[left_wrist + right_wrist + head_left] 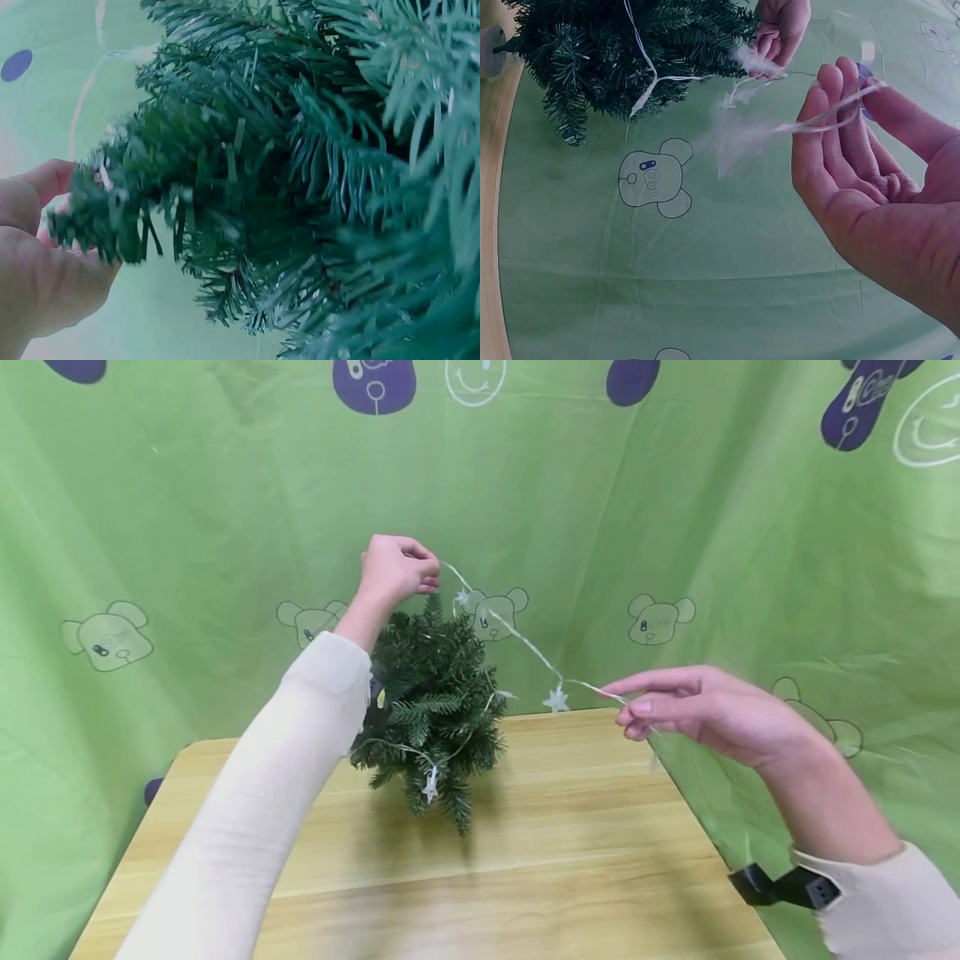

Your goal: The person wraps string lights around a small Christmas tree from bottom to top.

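A small green artificial Christmas tree stands on the table, with part of a string of star lights around it. Above its tip, my left hand pinches the clear wire between curled fingers; in the left wrist view a branch partly hides that hand. My right hand, off to the right and lower, holds the wire between thumb and fingers. From hand to hand the wire slopes down, with stars dangling from it. In the right wrist view the wire crosses the fingers of the right hand.
The wooden table runs toward me under the tree. Green printed cloth hangs behind it and down both sides. A black band sits at my right cuff.
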### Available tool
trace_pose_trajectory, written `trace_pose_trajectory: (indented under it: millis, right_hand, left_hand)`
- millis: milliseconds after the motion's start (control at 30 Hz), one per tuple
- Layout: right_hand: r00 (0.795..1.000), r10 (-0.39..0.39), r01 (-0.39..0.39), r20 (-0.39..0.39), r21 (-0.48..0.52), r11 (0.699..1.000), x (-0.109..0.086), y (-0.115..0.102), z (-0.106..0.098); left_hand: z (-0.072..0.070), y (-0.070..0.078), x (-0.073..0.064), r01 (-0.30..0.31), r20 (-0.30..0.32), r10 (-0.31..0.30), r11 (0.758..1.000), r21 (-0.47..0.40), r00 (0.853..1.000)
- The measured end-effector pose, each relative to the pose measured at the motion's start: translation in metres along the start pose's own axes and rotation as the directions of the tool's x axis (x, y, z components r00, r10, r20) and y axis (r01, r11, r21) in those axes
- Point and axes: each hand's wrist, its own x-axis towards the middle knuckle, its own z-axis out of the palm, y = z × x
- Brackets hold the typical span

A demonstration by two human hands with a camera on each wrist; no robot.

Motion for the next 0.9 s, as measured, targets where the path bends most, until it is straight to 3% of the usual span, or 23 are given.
trace_pose_trajectory:
  millis: [267, 533, 700, 900]
  right_hand:
    - [0.998, -0.034, 0.031, 0.056, 0.047, 0.998, 0.001, 0.001, 0.002]
    - [0.996, -0.049, 0.044, 0.08, 0.062, 0.997, 0.002, -0.001, 0.005]
    - [0.992, -0.077, 0.071, 0.098, 0.059, 0.996, 0.003, -0.002, 0.008]
    - [0.992, -0.082, 0.077, 0.092, 0.057, 0.995, 0.012, -0.005, 0.016]
  left_hand:
    - [-0.003, -0.005, 0.003, 0.034, -0.026, -0.034, 0.999, 0.011, 0.999]
    - [0.0, -0.004, 0.005, 0.031, 0.004, -0.031, 0.999, -0.023, 1.0]
    - [0.003, -0.003, 0.008, 0.002, -0.017, -0.001, 0.997, 0.079, 1.0]
    - [0.003, -0.008, 0.015, 0.047, -0.056, -0.039, 0.987, 0.152, 0.998]
